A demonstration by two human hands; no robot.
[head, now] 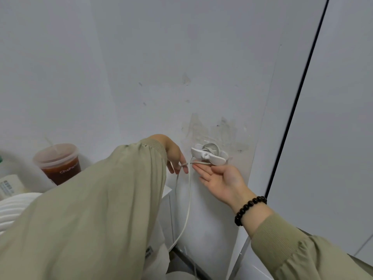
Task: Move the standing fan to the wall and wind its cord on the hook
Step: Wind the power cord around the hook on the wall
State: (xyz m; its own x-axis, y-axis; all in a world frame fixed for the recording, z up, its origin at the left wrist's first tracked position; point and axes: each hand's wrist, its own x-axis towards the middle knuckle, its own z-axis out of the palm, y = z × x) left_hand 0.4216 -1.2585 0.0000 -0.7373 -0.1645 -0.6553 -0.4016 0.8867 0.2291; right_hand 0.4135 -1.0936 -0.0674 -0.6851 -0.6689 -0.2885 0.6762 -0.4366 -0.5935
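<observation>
Most of our view is a pale grey wall, scuffed and stained around its lower middle. A thin dark seam runs down it on the right.

Our left sleeve, olive green, fills the lower left and reaches across toward the stained patch. Our right sleeve comes up from the lower right corner. At the left edge sits a white ribbed object; we cannot tell what it is. Just above it stands a lidded plastic cup of dark drink with a straw.

Our right grip lies wide, palm up and fingers straight, directly under the hook, its fingertips touching the cord. Our left grip hangs just left of the hook with fingers pointing down, and it holds the cord, which is looped over one finger.

The white hook is fixed to the wall on the stained patch, between and just above both grips. The white cord runs from under the hook to the left grip. From there it drops in two strands along the wall toward the floor, where our sleeve hides its lower end. A dark bead bracelet circles our right wrist.
</observation>
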